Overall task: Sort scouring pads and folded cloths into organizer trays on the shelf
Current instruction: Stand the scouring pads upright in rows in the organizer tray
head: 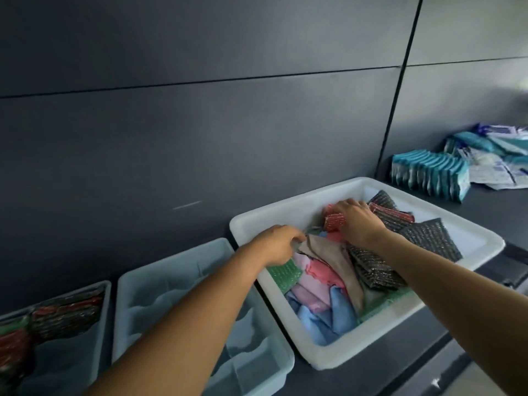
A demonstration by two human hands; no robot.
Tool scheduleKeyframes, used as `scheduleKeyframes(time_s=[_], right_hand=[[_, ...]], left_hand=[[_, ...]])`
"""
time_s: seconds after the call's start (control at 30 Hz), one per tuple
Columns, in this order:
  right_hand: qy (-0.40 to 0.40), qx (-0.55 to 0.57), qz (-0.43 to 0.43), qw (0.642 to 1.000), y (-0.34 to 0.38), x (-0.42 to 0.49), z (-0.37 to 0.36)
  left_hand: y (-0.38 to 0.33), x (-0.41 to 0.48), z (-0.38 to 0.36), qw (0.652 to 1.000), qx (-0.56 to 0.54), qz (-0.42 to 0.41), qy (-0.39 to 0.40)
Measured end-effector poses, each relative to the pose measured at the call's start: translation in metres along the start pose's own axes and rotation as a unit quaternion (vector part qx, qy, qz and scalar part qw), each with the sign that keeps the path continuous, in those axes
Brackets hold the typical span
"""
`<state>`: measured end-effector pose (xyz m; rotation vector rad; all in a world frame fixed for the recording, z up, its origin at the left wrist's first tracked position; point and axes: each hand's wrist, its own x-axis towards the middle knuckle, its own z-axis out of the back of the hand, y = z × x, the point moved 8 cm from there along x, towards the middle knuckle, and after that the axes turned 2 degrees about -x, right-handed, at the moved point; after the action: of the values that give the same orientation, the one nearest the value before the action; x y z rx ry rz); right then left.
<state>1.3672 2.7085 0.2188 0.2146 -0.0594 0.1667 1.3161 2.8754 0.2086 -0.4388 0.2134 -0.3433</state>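
Observation:
A white bin [285, 212] on the dark shelf holds a heap of folded cloths [320, 287] in pink, blue and beige, plus black scouring pads [428, 235] and green ones [283, 272]. My left hand [277, 244] reaches into the bin's left side and pinches the corner of a beige cloth [328, 250]. My right hand [360, 221] lies over a red scouring pad [333, 218] at the back of the bin, fingers curled round it. A pale blue organizer tray [160, 295] stands left of the bin with nothing in its compartments.
A second organizer tray [94, 295] at the far left holds red, black and green scouring pads. Stacks of teal and white packets [431, 172] lie on the shelf at the back right. A dark panelled wall runs behind everything.

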Motion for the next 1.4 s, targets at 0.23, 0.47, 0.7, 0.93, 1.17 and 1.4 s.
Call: scheduleKeyframes(time_s=[0.23, 0.47, 0.7, 0.93, 1.17, 1.4], right_hand=[[0.012, -0.189, 0.013, 0.982, -0.006, 0.021, -0.009], [-0.124, -0.080, 0.022, 0.989, 0.016, 0.004, 0.030], [-0.220, 0.129, 0.072, 0.964, 0.070, -0.040, 0.065], [-0.228, 0.292, 0.127, 0.920, 0.153, -0.066, 0.073], [-0.140, 0.386, 0.182, 0.894, 0.262, -0.094, 0.052], [-0.032, 0.442, 0.254, 0.860, 0.385, -0.118, -0.002]], left_hand=[[0.018, 0.018, -0.023, 0.978, 0.187, 0.027, 0.085], [0.018, 0.003, 0.016, 0.987, 0.158, -0.007, -0.034], [0.009, -0.074, 0.073, 0.969, -0.015, -0.028, -0.246], [0.060, -0.182, 0.112, 0.906, -0.155, -0.019, -0.393], [0.148, -0.296, 0.125, 0.870, -0.197, 0.058, -0.449], [0.225, -0.389, 0.138, 0.795, -0.230, 0.161, -0.538]])
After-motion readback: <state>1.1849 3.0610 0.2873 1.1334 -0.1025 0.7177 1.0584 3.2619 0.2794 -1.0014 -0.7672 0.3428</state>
